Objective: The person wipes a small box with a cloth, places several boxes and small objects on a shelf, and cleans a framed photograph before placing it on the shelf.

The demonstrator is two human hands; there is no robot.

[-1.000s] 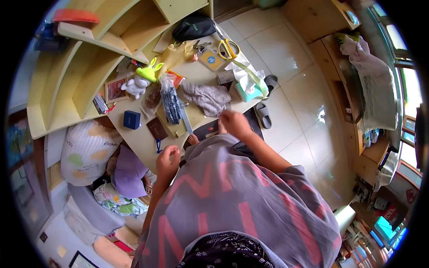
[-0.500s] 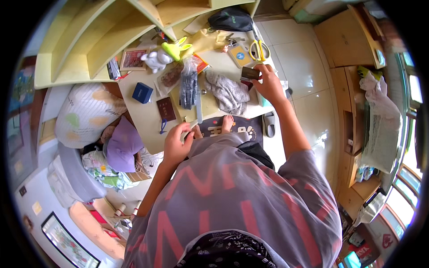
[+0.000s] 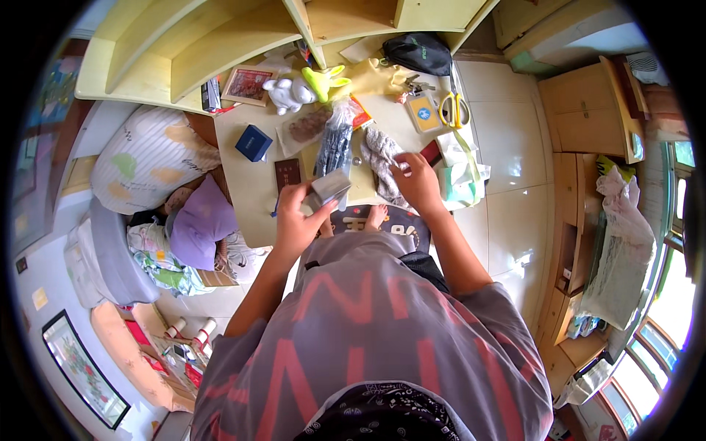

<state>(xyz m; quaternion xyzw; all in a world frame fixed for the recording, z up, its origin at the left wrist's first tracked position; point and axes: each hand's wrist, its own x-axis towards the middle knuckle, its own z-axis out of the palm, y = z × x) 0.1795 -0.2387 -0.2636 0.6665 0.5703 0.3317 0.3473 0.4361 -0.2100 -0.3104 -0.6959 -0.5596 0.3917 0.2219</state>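
Head view, left hand: pinching a small grey box between thumb and fingers.
Grey box: up over the near part of the table, tipped a bit, close to the low end of a clear plastic bag.
Right hand: fingers curled, right by a fluffy grey cloth; pinching it or just next to it, cannot tell.
Step in hand: most likely handling the grey box, with the left hand for holding and the right hand over by the cloth.
Next move: seems to call for a snug left grip, and care not to bump the clear plastic bag.
Left side of table: dark red booklet lying flat, then a blue box farther off.
Right side of table: green and white tissue pack near the right hand, yellow scissors farther out.
Back of table: toy bunny, picture frame, black bag.
Farthest: big cream shelf.
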